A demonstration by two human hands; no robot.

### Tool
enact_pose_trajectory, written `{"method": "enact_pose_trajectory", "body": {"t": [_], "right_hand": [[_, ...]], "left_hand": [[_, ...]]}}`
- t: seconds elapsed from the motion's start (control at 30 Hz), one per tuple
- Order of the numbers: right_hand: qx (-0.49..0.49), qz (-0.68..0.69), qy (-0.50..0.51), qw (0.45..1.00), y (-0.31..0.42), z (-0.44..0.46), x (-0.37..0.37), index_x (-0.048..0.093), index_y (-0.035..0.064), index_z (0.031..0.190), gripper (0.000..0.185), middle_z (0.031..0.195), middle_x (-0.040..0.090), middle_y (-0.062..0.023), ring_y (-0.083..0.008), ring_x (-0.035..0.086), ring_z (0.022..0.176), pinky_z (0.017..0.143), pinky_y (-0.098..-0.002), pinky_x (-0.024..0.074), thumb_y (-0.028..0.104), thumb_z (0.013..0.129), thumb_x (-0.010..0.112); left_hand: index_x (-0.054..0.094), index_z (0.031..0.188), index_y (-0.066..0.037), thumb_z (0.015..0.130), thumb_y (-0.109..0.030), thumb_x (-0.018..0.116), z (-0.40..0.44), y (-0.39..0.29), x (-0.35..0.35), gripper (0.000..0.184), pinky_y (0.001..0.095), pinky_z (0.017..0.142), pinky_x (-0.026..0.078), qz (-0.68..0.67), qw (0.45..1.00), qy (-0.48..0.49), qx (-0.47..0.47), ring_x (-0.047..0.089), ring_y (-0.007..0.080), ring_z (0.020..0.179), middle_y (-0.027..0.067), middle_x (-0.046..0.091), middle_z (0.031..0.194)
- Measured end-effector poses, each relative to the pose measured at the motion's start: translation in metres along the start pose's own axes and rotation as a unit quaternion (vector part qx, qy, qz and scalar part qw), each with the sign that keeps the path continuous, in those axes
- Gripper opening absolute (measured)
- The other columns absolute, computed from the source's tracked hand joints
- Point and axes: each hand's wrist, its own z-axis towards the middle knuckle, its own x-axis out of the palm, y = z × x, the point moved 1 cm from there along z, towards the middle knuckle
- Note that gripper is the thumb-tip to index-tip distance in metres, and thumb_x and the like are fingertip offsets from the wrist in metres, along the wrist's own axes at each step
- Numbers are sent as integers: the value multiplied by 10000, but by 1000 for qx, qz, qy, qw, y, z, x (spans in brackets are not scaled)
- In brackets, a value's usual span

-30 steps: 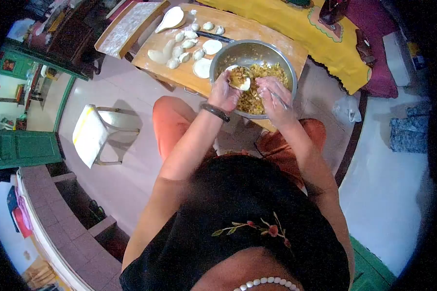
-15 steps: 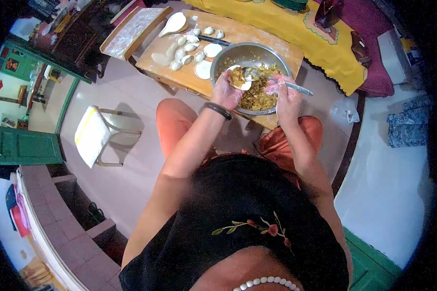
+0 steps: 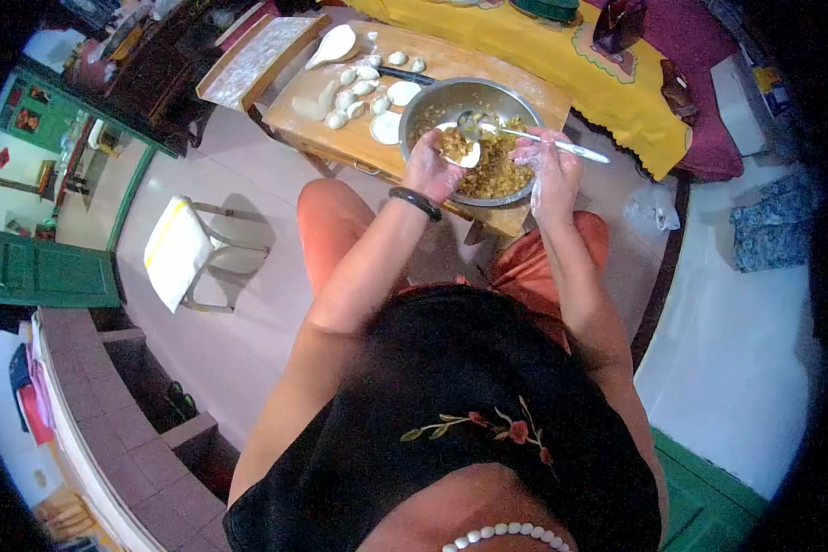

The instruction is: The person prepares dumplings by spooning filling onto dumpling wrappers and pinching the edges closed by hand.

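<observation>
My left hand point(image 3: 431, 168) is closed around the edge of a round dumpling wrapper point(image 3: 471, 158) with a heap of chopped filling point(image 3: 452, 143) on it. My right hand point(image 3: 549, 170) grips a metal spoon point(image 3: 561, 144) by its handle, the bowl of the spoon close beside the filled wrapper. Both hands are over a big steel bowl point(image 3: 407, 116) of chopped filling. Left of the bowl, flat wrappers point(image 3: 385, 128) and several folded dumplings point(image 3: 345, 99) lie on the wooden table point(image 3: 290, 138).
A white scoop point(image 3: 333, 44) and a floured board point(image 3: 259, 61) are at the table's far left. Behind stands a yellow-covered table point(image 3: 488, 35). A stool with a white cover point(image 3: 177, 253) is on the floor at left; a plastic bag point(image 3: 651, 210) lies at right.
The spoon's bowl has lifted slightly off the filling on the wrapper, and its handle has swung up and right with my right hand. My left hand stays nearly in place with the wrapper.
</observation>
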Motion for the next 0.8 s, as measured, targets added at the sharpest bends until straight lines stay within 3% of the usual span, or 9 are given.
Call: {"method": "enact_pose_trajectory", "body": {"t": [0.27,0.37,0.7,0.8], "right_hand": [[48,5,-15,999,-10,-14,-3,543,-49,962,208,750,620,-146,-196,618,601,584,-294,513,120,944,423],[40,-32,-21,998,-16,-17,-2,543,-47,945,191,743,618,-147,-199,618,599,574,-298,513,104,939,427],[38,-107,2,994,-24,-12,11,545,-46,942,177,751,613,-131,-179,616,604,584,-280,498,82,930,423],[10,-130,14,991,-13,-9,16,544,-44,942,176,753,614,-127,-173,614,605,587,-271,490,82,930,422]], "left_hand": [[493,1102,-50,954,-217,313,-14,5,7,287,457,922,460,22,999,21,-21,543,295,1069,151,534,1168],[465,1144,-33,959,-218,320,-3,5,-5,299,477,968,398,30,999,39,-9,516,299,1087,155,518,1184],[465,1130,-63,963,-202,334,2,-1,-14,255,471,937,432,2,1000,-8,2,511,302,1086,154,478,1209],[519,1093,-85,960,-252,318,2,-5,-14,293,428,886,474,-7,1000,-16,-5,556,284,1020,141,548,1104]]}}
